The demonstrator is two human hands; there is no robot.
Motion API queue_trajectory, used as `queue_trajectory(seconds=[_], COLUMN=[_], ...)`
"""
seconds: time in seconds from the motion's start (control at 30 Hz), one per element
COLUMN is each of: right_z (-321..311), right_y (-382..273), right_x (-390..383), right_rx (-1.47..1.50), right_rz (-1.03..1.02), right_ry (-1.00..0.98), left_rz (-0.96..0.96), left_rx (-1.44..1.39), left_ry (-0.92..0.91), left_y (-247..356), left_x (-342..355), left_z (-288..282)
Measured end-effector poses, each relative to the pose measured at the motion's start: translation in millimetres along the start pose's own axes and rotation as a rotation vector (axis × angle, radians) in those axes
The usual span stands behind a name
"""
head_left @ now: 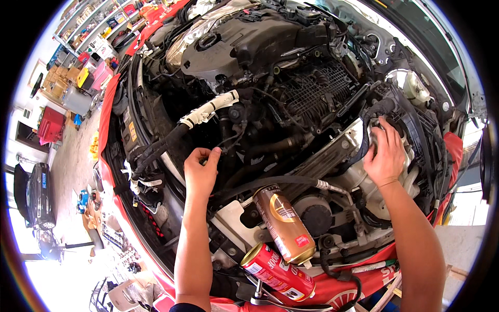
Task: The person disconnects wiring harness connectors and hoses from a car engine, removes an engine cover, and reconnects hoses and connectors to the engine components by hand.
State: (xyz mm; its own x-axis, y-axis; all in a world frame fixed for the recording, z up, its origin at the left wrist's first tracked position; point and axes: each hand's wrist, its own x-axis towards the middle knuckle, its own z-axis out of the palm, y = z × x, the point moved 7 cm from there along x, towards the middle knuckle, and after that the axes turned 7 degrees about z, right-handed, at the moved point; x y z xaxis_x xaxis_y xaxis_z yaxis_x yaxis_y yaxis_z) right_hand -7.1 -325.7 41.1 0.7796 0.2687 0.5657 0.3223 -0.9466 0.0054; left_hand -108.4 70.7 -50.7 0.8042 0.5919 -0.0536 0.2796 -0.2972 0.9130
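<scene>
In the engine bay of a car, my left hand (pixel 200 171) is closed in a pinch beside a thin black wire (pixel 235 138). What sits between its fingertips, if anything, is too small to make out. My right hand (pixel 385 156) rests on the pale metal at the bay's right side, fingers bent and apart from the thumb. A thick black wiring harness (pixel 364 139) runs just left of that thumb. Ahead of my left hand lies a bundle wrapped in cream tape (pixel 210 109). Farther back is the black plastic engine cover (pixel 244 44).
A brown spray can (pixel 285 226) and a red spray can (pixel 278 273) lie on the near edge between my forearms. Red fender covers (pixel 112 104) drape the car's edges. A black ribbed intake part (pixel 322 91) fills the middle. Shelves (pixel 93 31) stand far left.
</scene>
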Motion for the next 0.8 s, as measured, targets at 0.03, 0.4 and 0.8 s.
queue_trajectory(seconds=[0.03,0.4,0.8], right_z=[0.4,1.5,1.7], right_y=[0.0,0.8,1.1], right_x=[-0.3,1.3,1.2], right_rx=[0.005,-0.002,-0.001], right_rz=[0.004,0.003,-0.020], right_ry=[-0.003,-0.018,-0.002], left_rz=[-0.001,0.001,-0.002], left_rx=[0.000,-0.031,-0.126], left_ry=[0.000,0.018,-0.040], left_y=[-3.5,2.0,6.3], left_x=[0.8,-1.3,-2.4], left_z=[0.3,-1.5,3.6])
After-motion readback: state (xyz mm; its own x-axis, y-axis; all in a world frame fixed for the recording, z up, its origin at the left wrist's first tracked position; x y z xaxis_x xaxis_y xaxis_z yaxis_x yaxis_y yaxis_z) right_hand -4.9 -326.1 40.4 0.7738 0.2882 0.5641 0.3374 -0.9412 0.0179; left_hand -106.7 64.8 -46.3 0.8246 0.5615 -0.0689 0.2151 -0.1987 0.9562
